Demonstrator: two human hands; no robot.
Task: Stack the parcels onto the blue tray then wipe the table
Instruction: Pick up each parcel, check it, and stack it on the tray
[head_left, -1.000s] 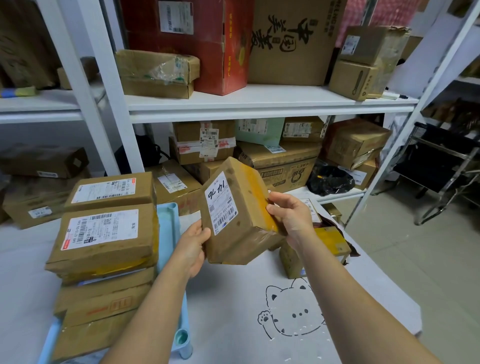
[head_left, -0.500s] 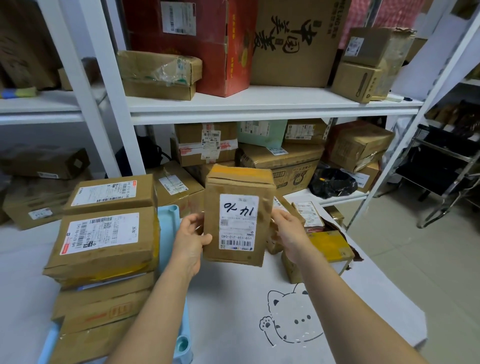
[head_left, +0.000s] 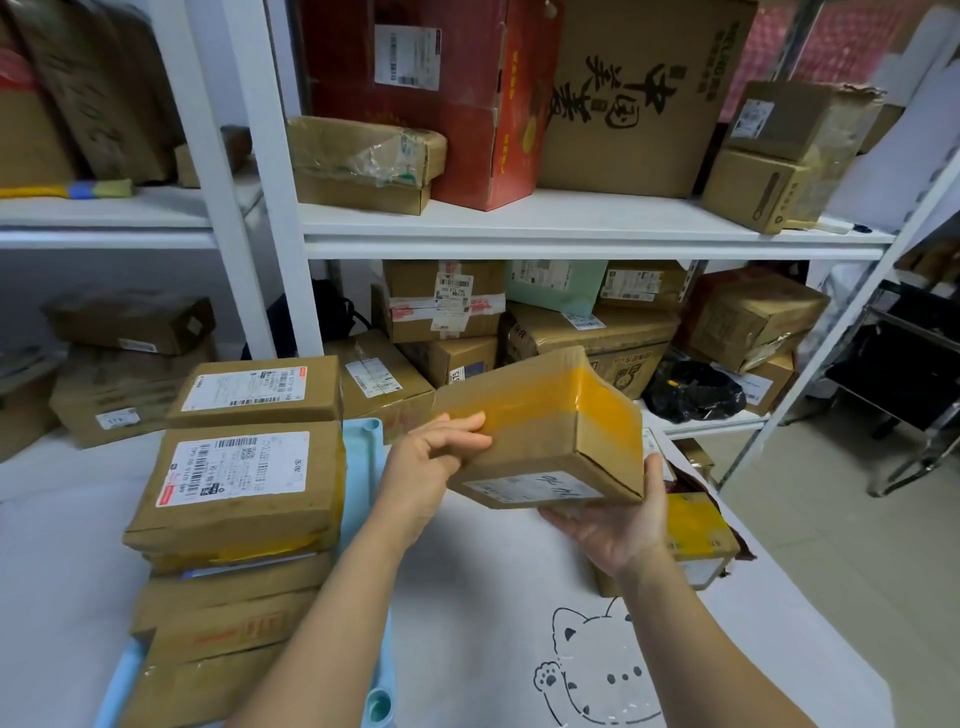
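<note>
I had just tipped the parcel (head_left: 540, 431) from upright to flat, label now facing me, my left hand (head_left: 426, 467) and right hand (head_left: 618, 525) both clasping it above the worktop (head_left: 467, 597), ready for the stack (head_left: 239, 493) on the tray (head_left: 361, 452).

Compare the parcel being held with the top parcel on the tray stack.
The held parcel is in the air, tilted, gripped by the left hand and right hand; the top parcel lies flat on the stack. The held parcel's label faces down toward the person, while the top parcel's faces up. The held parcel shows broad yellow tape; the top parcel shows none. Both are brown cardboard.
</note>
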